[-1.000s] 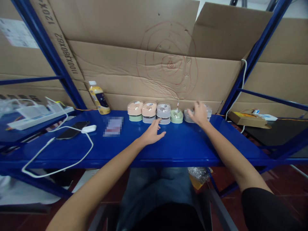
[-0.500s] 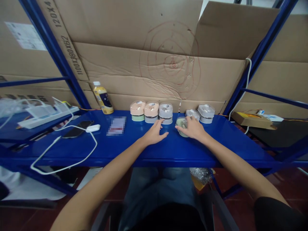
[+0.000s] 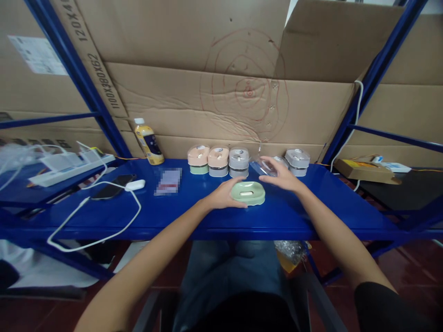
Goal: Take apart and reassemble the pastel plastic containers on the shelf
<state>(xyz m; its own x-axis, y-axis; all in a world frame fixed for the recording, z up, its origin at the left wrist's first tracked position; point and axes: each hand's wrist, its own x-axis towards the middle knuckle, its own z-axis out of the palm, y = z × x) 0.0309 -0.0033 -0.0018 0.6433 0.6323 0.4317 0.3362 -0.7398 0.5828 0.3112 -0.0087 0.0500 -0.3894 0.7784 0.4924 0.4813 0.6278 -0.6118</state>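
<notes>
left hand (image 3: pixel 226 193) grasping green box (image 3: pixel 256 199) by its left end, thumb in front. box located at front of blue shelf (image 3: pixel 214 223), open side up; whether it touches the shelf cannot be told. right hand (image 3: pixel 283 178) grasping clear lid (image 3: pixel 256 168), tilted, apart from box, behind it. three stacks (image 3: pixel 218 159) stand behind left hand; bottle (image 3: pixel 149 144) farther left.

The box (image 3: pixel 248 199) is pale green, rounded and oblong, with a hollow upper face and a small whitish oblong mark at its middle. Its top faces up, uncovered, its left end between the left fingers (image 3: pixel 240 204), low over the desk (image 3: pixel 280 212); contact underneath is unclear. The lid (image 3: pixel 262 169), clear and glossy, is tilted in the right fingers (image 3: pixel 268 161), behind the box and apart from it.
</notes>
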